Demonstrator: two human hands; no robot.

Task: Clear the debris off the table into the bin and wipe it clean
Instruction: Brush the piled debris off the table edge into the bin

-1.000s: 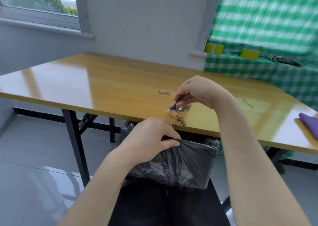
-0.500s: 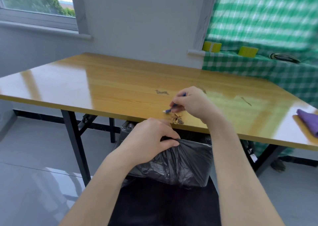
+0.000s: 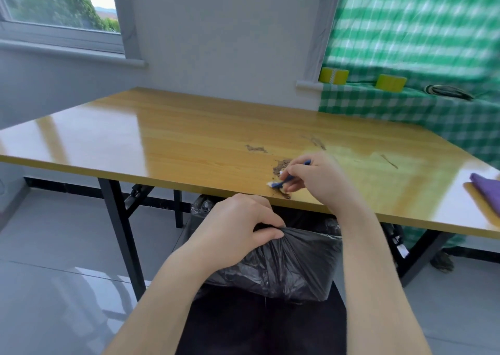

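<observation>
- Head view: right hand [image 3: 316, 181] pinches a small blue-handled brush with a white tip [image 3: 280, 183], now drawn closer to the near edge of the glossy yellow wooden table [image 3: 162, 143].
- Brown crumb debris [image 3: 281, 164]: the clump by the brush a second ago looks thinner and only specks sit at the edge, so some has likely dropped.
- Left hand [image 3: 238, 225] still grips the rim of the black plastic-lined bin [image 3: 284, 265] under that edge.
- Streaks remain farther back; folded purple cloth [image 3: 487, 192] lies untouched, wiping not started.
</observation>
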